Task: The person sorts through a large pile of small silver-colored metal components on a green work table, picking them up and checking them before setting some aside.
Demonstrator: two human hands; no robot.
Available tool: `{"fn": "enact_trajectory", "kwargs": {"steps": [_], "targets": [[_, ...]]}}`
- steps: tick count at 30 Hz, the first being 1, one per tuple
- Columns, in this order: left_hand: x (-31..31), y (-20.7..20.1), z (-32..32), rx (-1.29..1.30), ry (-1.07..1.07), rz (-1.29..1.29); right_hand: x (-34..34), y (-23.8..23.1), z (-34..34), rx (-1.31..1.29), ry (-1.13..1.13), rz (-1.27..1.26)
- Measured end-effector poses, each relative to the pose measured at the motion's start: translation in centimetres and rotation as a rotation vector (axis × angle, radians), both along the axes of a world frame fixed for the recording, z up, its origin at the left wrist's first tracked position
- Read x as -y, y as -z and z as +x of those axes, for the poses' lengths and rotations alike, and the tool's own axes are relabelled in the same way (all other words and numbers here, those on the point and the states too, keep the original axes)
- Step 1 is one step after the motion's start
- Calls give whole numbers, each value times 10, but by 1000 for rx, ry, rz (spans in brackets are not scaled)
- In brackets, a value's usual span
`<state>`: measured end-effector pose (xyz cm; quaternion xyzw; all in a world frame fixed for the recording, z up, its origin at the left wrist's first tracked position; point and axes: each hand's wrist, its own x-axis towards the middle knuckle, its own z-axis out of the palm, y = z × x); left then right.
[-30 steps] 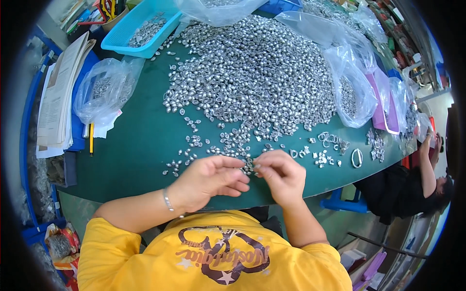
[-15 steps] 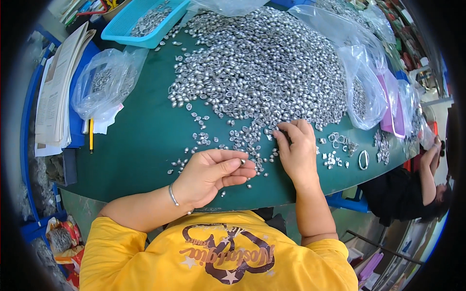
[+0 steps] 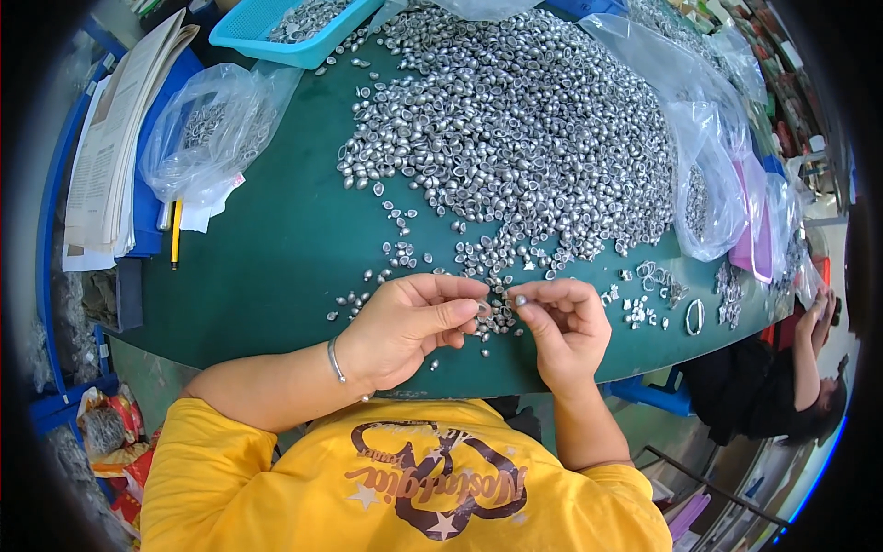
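My left hand [image 3: 405, 327] is closed in a pinch, with a small silver metal piece [image 3: 481, 309] between thumb and fingertips. Facing it, my right hand [image 3: 570, 333] pinches another small rounded silver metal piece [image 3: 521, 301] at its fingertips. A narrow gap separates the two hands. Below and between them, loose silver pieces [image 3: 498, 320] lie on the green tabletop [image 3: 276, 276]. Beyond my hands spreads a large heap of similar small oval, hollow-backed pieces [image 3: 524, 129]. Finer detail on the held pieces is too small to tell.
A turquoise basket [image 3: 267, 46] holds more pieces at the far left, near a clear plastic bag [image 3: 207, 129] and papers [image 3: 120, 138]. On the right lie odd-shaped bits [image 3: 639, 313], a metal ring [image 3: 693, 316], plastic bags [image 3: 713, 184] and a purple tray [image 3: 752, 225]. Another person [image 3: 773, 377] sits at the right.
My right hand has come from the heap's near edge toward my body and now pinches a piece close to my left hand. My left hand still holds a piece. The view has shifted slightly.
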<state>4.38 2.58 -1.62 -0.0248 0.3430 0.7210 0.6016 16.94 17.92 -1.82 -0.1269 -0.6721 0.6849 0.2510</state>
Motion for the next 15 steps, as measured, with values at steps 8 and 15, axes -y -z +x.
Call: {"fn": "enact_trajectory", "kwargs": {"steps": [8, 15], "targets": [[0, -2, 0, 24, -8, 26, 4, 0, 6, -99, -34, -125], [0, -6, 0, 16, 20, 51, -3, 10, 15, -122, -161, -945]]}}
